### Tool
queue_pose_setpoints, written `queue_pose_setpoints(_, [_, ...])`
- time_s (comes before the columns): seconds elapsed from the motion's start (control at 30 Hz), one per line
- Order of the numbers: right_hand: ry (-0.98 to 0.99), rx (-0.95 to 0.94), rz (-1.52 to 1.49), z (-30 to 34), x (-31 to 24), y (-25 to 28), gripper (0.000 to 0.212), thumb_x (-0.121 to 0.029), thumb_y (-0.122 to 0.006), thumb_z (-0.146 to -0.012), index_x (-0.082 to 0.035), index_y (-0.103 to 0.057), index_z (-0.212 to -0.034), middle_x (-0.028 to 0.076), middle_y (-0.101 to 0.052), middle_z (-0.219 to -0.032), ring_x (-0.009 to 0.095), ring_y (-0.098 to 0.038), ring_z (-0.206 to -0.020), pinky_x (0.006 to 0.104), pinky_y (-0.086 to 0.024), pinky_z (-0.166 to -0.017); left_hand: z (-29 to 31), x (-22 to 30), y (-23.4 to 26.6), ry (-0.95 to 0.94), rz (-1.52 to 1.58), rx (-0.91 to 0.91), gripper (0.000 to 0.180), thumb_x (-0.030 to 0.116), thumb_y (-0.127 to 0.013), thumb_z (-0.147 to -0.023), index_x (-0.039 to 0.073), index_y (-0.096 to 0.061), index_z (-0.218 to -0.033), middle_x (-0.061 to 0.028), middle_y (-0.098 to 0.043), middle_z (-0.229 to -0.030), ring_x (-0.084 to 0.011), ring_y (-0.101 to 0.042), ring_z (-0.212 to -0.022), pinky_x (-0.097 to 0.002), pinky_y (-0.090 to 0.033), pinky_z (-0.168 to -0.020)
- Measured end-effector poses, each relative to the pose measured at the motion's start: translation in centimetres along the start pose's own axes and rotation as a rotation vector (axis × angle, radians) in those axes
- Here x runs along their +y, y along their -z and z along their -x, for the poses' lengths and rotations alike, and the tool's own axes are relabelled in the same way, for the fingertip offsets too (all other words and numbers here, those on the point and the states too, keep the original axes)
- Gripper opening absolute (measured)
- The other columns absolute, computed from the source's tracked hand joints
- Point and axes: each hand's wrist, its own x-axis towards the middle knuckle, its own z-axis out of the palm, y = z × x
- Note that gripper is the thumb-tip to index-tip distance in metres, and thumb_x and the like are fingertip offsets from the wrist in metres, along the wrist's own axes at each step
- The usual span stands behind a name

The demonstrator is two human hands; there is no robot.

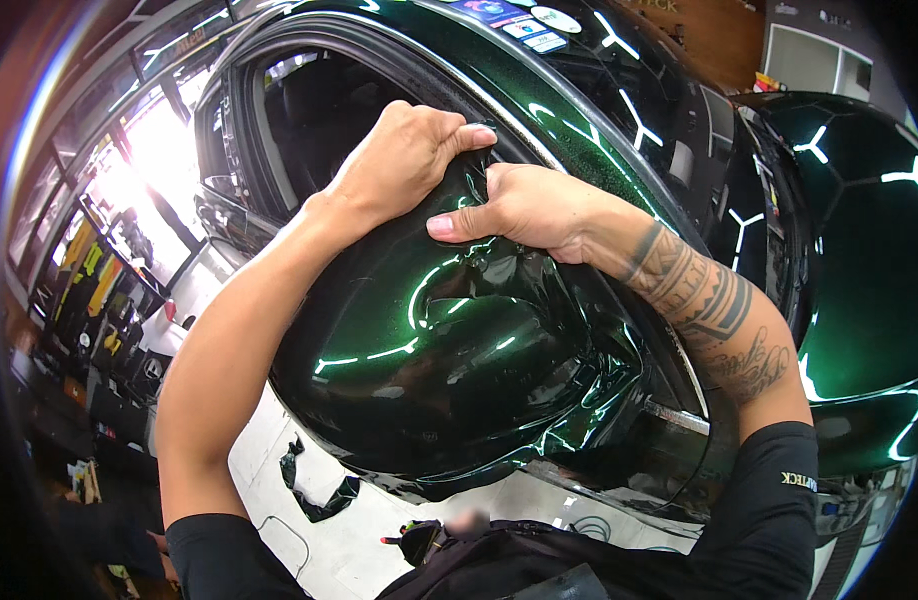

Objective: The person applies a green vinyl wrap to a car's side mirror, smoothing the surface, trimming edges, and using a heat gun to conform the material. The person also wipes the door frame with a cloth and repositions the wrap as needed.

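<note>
A glossy dark green film [379, 340] lies stretched over a car's rounded side mirror housing. Smooth on the broad face, it bunches into creases near the mirror's base and between my hands. My left hand [404, 160] is closed in a fist at the upper edge, thumb pressed down on a gathered bit of film. Just below and to its right, my right hand [529, 210] has its fingers curled into the film, partly hidden, and its thumb pointing left across the surface. The mirror beneath is covered by the film.
Behind my hands is the dark side window [319, 110]. The green hood [864, 270] lies right, the windshield [669, 120] above. A film scrap [319, 495] and a cable [599, 528] rest on the pale floor. At lower left another person's hand [165, 560] shows. A pouch [417, 542] hangs at my waist.
</note>
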Motion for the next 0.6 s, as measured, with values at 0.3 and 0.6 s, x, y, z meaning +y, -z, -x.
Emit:
queue_pose_setpoints(0.3, [-0.017,0.061,-0.025,-0.1,-0.6,0.3,0.052,-0.033,-0.082,-0.083,0.013,-0.059,-0.09,0.011,-0.066,-0.078,0.012,-0.063,-0.06,0.0247,-0.054,-0.054,-0.5,-0.4,-0.2,-0.048,-0.029,0.038,0.041,0.027,-0.06,-0.098,-0.005,-0.065,-0.072,-0.0241,-0.055,-0.064,-0.0419,-0.055,-0.062,-0.0441,-0.045,-0.057])
queue_pose_setpoints(0.6, [0.009,0.092,0.042,-0.5,-0.5,-0.2,0.049,-0.043,-0.075,-0.088,0.004,-0.066,-0.078,0.005,-0.063,-0.064,0.011,-0.059,-0.049,0.0246,-0.046,-0.043,-0.1,-1.6,-0.6,-0.108,-0.096,0.042,0.039,0.03,-0.06,-0.098,-0.004,-0.068,-0.081,-0.0228,-0.052,-0.062,-0.0368,-0.047,-0.053,-0.0399,-0.04,-0.052])
